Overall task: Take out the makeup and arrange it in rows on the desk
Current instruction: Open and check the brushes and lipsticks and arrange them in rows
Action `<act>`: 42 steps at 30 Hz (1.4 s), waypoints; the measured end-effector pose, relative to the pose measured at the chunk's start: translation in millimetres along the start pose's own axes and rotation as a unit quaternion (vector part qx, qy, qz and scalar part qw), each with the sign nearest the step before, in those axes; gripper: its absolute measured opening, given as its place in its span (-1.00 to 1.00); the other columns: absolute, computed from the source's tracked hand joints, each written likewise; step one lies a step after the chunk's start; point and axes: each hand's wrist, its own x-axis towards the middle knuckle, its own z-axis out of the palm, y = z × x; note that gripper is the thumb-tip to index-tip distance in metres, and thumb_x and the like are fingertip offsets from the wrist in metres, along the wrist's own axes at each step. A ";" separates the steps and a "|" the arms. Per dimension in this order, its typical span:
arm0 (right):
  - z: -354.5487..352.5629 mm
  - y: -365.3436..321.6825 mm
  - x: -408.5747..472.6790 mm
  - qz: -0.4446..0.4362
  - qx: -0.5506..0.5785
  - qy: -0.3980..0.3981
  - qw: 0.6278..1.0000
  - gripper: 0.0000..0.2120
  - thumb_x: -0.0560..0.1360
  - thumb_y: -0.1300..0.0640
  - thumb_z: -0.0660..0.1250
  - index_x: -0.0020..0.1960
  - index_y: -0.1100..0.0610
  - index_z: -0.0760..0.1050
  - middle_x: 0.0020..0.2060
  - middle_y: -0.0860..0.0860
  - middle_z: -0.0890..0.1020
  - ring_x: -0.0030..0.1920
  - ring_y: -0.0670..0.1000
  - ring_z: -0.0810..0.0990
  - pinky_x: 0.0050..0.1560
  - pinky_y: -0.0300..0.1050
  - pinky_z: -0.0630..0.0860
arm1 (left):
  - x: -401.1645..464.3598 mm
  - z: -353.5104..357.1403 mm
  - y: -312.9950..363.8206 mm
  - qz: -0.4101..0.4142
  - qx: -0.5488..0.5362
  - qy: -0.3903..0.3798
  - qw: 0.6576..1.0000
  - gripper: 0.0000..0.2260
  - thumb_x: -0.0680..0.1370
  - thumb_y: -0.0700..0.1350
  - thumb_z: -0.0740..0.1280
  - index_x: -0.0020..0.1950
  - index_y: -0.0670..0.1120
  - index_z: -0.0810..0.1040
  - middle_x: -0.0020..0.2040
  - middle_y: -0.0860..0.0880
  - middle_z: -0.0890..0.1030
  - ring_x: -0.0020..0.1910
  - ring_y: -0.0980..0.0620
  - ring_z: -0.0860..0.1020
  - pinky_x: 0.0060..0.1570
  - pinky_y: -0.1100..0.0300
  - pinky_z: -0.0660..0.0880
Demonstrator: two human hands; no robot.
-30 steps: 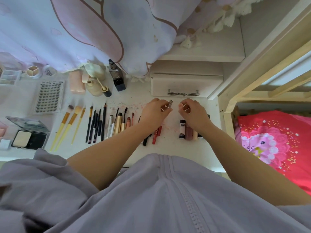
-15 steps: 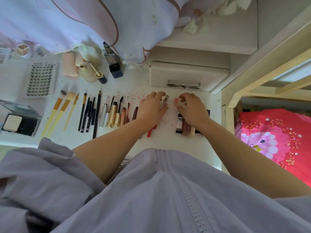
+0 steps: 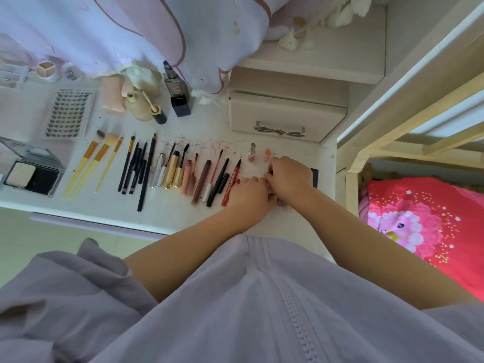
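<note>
A row of makeup lies on the white desk [image 3: 183, 221]: yellow-handled brushes [image 3: 89, 166], black pencils [image 3: 136, 169], gold tubes [image 3: 172, 169], brown and red liners [image 3: 230, 184]. A small silver-capped bottle [image 3: 252, 153] and a tiny orange piece [image 3: 267, 152] stand apart just beyond my hands. My left hand [image 3: 248, 196] and my right hand [image 3: 289, 179] meet over the lip tubes [image 3: 273, 198] at the row's right end and hide most of them. My right fingers curl down onto the tubes. My left fingers are hidden under my right hand.
A lash tray [image 3: 68, 113], an open compact [image 3: 31, 174], a pink sponge [image 3: 112, 96], beige bottles [image 3: 138, 103] and a black bottle [image 3: 178, 95] sit further back. A white drawer box [image 3: 285, 113] stands behind my hands. Draped cloth [image 3: 131, 30] overhangs the desk. A bed frame [image 3: 351, 163] borders the right.
My left hand has let go of the silver-capped bottle, which now stands on the desk. Both hands have drawn back toward me onto the lip tubes.
</note>
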 end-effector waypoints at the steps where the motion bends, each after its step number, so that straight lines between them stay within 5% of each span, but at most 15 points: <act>1: 0.1 1.0 0.2 -0.005 -0.001 0.000 1.000 -0.63 0.58 0.03 0.14 0.37 0.04 0.34 0.09 0.10 0.53 0.05 0.14 0.54 -0.15 -0.06 0.39 | 1.8 -1.1 1.8 -0.012 -0.006 -0.010 1.000 -0.67 0.60 0.07 0.11 0.14 -0.15 0.45 0.08 -0.14 0.53 0.06 -0.13 0.49 -0.17 0.12 0.33; 10: -5.5 5.7 -11.1 -0.015 0.091 0.045 0.995 -0.70 0.58 -0.05 0.13 0.19 0.09 0.44 -0.02 0.04 0.62 0.00 0.09 0.57 -0.17 -0.09 0.41 | -5.0 -10.7 1.0 -0.066 -0.068 0.004 0.996 -0.72 0.57 0.06 0.18 -0.01 -0.16 0.43 -0.07 -0.08 0.47 -0.15 -0.06 0.48 -0.31 0.13 0.33; 13: -18.3 7.8 -22.8 0.015 0.203 -0.012 0.979 -0.66 0.58 -0.15 0.11 -0.09 0.09 0.46 -0.26 -0.02 0.61 -0.20 0.03 0.57 -0.26 -0.13 0.42 | -17.3 -15.4 -10.9 0.017 -0.069 0.086 0.994 -0.76 0.54 0.01 0.22 -0.01 -0.17 0.45 -0.10 -0.06 0.46 -0.12 -0.07 0.47 -0.29 0.15 0.30; 16: -31.1 10.6 -36.3 0.020 0.308 -0.084 0.947 -0.64 0.60 -0.06 0.13 -0.29 0.11 0.38 -0.43 -0.04 0.54 -0.42 -0.04 0.46 -0.38 -0.20 0.30 | -28.8 -26.7 -18.7 0.098 -0.056 0.088 0.990 -0.78 0.57 -0.01 0.20 0.06 -0.15 0.43 -0.09 -0.07 0.52 -0.19 -0.06 0.47 -0.31 0.13 0.31; 19: -37.7 8.6 -49.5 0.039 0.369 -0.088 0.924 -0.65 0.60 0.00 0.13 -0.32 0.11 0.33 -0.45 0.00 0.51 -0.47 -0.04 0.35 -0.41 -0.20 0.26 | -38.0 -36.0 -16.0 0.118 -0.057 0.063 0.989 -0.75 0.63 0.00 0.11 0.15 -0.16 0.38 -0.09 -0.07 0.53 -0.24 -0.10 0.49 -0.32 0.06 0.39; 22: -37.8 -1.9 -62.4 0.048 0.383 -0.057 0.921 -0.64 0.60 0.00 0.12 -0.34 0.12 0.30 -0.43 0.04 0.46 -0.44 -0.01 0.33 -0.38 -0.16 0.26 | -46.4 -39.5 -8.0 0.109 -0.095 0.058 0.988 -0.72 0.65 0.03 0.05 0.07 -0.17 0.36 -0.21 -0.01 0.42 -0.30 -0.07 0.41 -0.36 0.09 0.26; 27: -33.5 -22.3 -87.7 0.027 0.271 -0.050 0.961 -0.58 0.64 -0.06 -0.03 -0.17 0.19 0.39 -0.29 0.05 0.45 -0.21 0.05 0.45 -0.08 -0.03 0.38 | -68.3 -39.9 -16.0 0.114 -0.108 0.047 0.987 -0.68 0.64 0.11 0.01 -0.02 -0.12 0.36 -0.37 0.06 0.40 -0.37 -0.02 0.43 -0.40 0.12 0.29; 30: -24.9 -33.9 -103.1 0.025 0.252 -0.072 0.965 -0.59 0.64 -0.04 -0.07 -0.18 0.18 0.37 -0.30 0.03 0.41 -0.14 0.08 0.46 0.09 0.04 0.36 | -82.2 -38.7 -27.8 0.132 -0.090 0.035 0.986 -0.62 0.62 0.15 0.01 0.13 -0.12 0.41 -0.35 0.05 0.45 -0.41 0.06 0.44 -0.41 0.13 0.36; 36: -16.5 -45.7 -131.9 0.006 0.368 -0.024 0.930 -0.67 0.63 -0.03 0.05 -0.21 0.12 0.34 -0.32 -0.01 0.42 -0.33 -0.05 0.37 -0.23 -0.15 0.33 | -103.9 -36.8 -39.2 0.155 -0.153 0.030 0.976 -0.60 0.62 0.14 0.03 0.10 -0.15 0.46 -0.25 -0.06 0.56 -0.28 -0.04 0.52 -0.24 -0.02 0.50; 42: -24.6 -40.8 -147.3 0.019 0.394 -0.114 0.912 -0.57 0.62 -0.15 -0.02 -0.13 0.14 0.42 -0.43 -0.04 0.40 -0.43 -0.07 0.29 -0.40 -0.25 0.25 | -117.3 -44.5 -45.5 0.175 -0.094 0.027 0.980 -0.73 0.62 0.11 0.08 -0.02 -0.06 0.38 -0.34 0.06 0.43 -0.37 0.07 0.41 -0.35 0.13 0.39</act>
